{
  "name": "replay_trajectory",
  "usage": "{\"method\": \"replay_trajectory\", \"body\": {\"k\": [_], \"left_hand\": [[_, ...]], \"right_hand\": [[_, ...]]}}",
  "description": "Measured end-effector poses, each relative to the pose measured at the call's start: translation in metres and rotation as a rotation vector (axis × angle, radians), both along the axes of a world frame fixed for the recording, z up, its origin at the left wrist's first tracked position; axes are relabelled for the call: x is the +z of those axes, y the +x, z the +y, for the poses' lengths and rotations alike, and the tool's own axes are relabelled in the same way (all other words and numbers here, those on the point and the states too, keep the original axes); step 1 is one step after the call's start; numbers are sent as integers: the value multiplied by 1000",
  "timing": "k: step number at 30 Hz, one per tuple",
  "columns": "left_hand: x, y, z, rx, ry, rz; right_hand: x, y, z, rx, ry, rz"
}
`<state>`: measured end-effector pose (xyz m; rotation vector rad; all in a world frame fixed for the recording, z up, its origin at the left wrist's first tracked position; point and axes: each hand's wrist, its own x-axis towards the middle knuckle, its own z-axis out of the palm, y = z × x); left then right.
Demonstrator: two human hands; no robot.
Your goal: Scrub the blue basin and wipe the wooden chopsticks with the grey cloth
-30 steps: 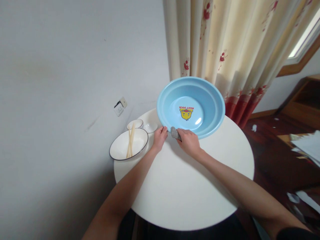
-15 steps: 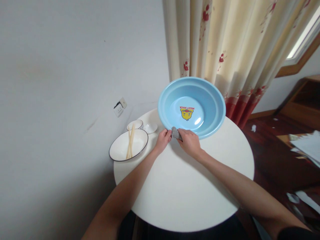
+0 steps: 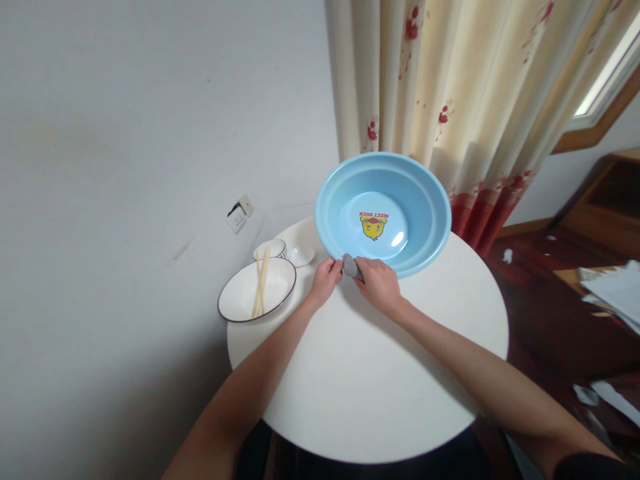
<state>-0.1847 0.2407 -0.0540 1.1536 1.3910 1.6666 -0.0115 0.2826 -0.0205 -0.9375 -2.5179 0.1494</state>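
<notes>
A light blue plastic basin point(image 3: 425, 200) with a yellow duck print sits at the far side of the round white table point(image 3: 370, 373). My right hand point(image 3: 381, 285) is closed on a small grey scouring pad point(image 3: 351, 266) pressed against the basin's near rim. My left hand point(image 3: 326, 280) is curled at the rim just left of the pad, its fingertips touching the basin's edge.
At the table's left edge stands a white dark-rimmed bowl point(image 3: 240, 307) with chopsticks point(image 3: 261, 288) across it, with a small cup point(image 3: 270, 249) and a small white dish point(image 3: 301, 255) behind. A wall lies left, a curtain point(image 3: 450, 87) behind, and dark wooden floor to the right.
My left hand slid slightly right along the rim, closing up to the grey pad. My right hand and the basin stayed almost still.
</notes>
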Motion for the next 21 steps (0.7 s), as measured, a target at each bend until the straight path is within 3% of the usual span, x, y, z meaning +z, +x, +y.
{"method": "replay_trajectory", "body": {"k": [21], "left_hand": [[1,-4,2,-11,-4,1]], "right_hand": [[-2,0,1,9,15,11]]}}
